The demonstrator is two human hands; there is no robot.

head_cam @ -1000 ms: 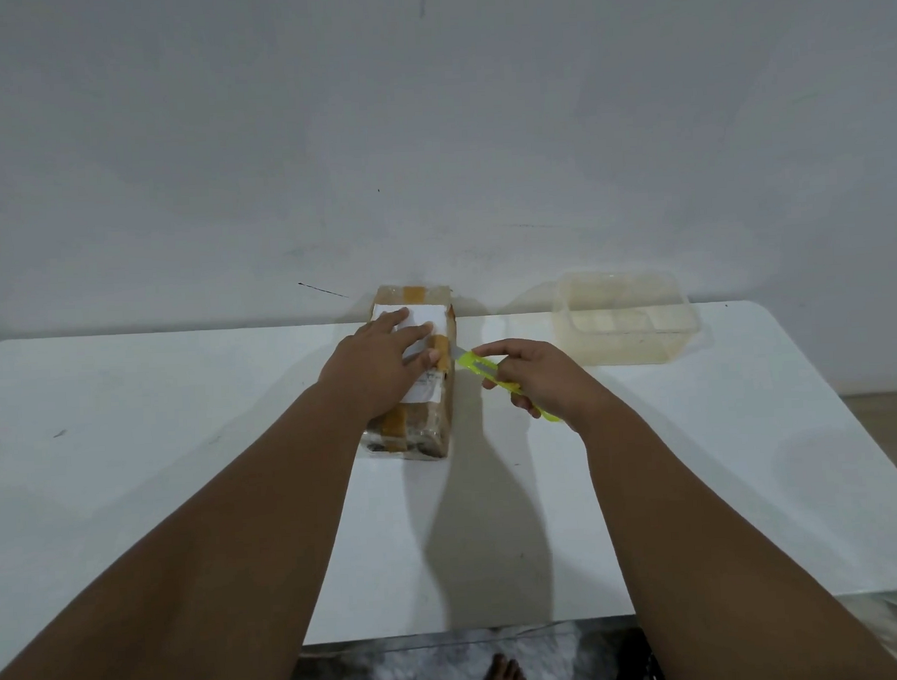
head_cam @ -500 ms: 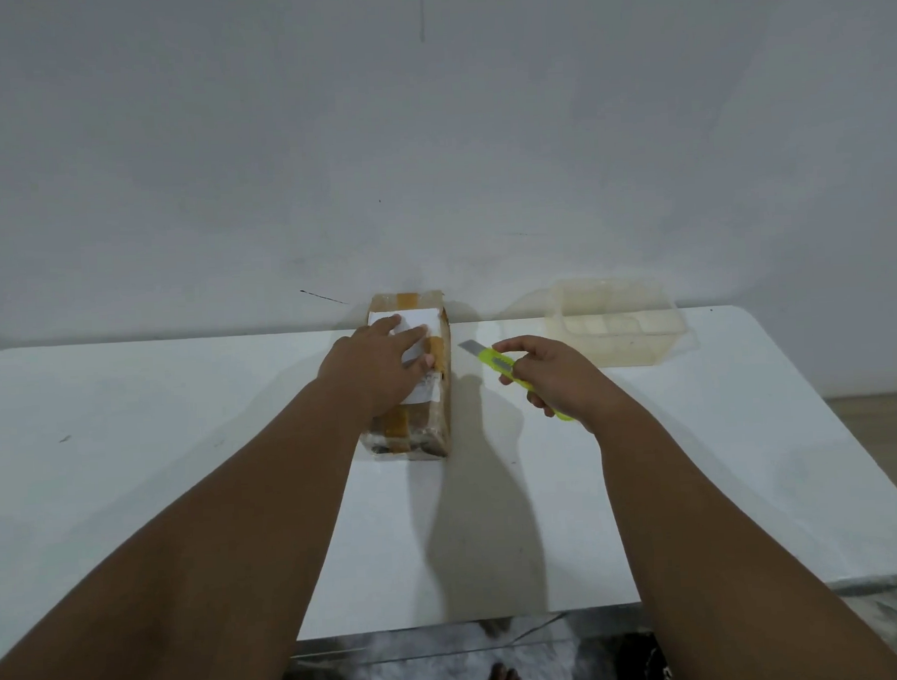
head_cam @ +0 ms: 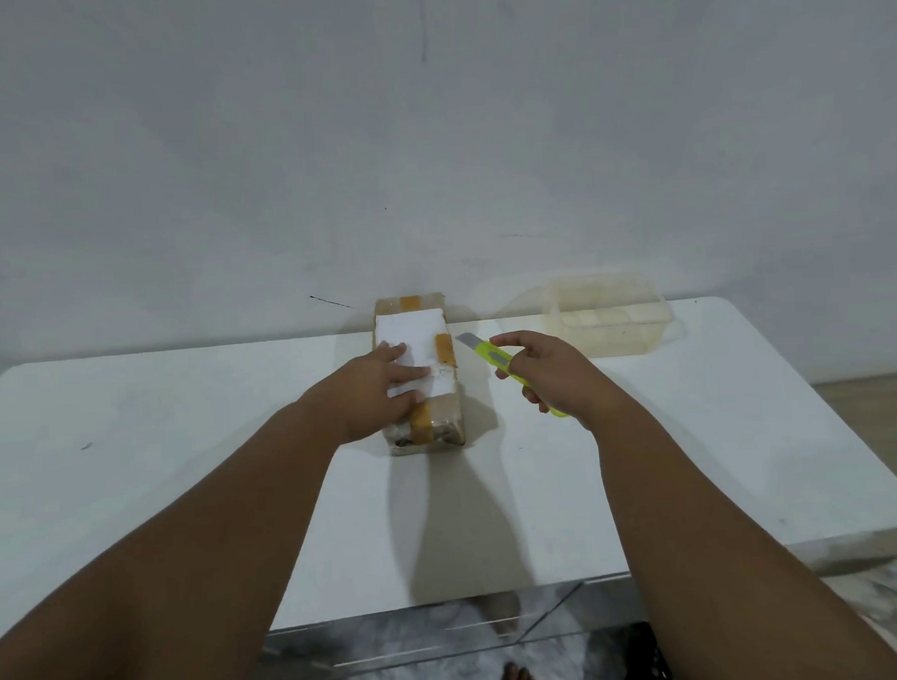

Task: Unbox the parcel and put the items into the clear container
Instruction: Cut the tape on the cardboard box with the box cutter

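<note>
While the fingers (head_cam: 405,388) of the left hand (head_cam: 372,399) lie flat and slightly spread on the white label of the brown cardboard parcel wrapped in clear film and orange tape (head_cam: 421,372), pinning it to the bench, the fingers (head_cam: 511,342) of the right hand (head_cam: 553,371) are curled tight around the lime-green plastic utility knife (head_cam: 509,370). Its short grey blade is out and points up and to the left, toward the parcel's right side, the tip just beside that side and not touching it. The parcel sits near the middle of the far edge of the white bench (head_cam: 184,454), its long axis running from the far edge toward the person, so the tape seams seem to lie to the left of the blade. The right hand is the one placed to cut; the left is placed only to steady. Well apart from the parcel, at the far right corner of the bench, stands the clear rectangular plastic container (head_cam: 610,317), with no lid visible. The parcel looks unopened, so judging by that, cutting the tape is the step in hand.
</note>
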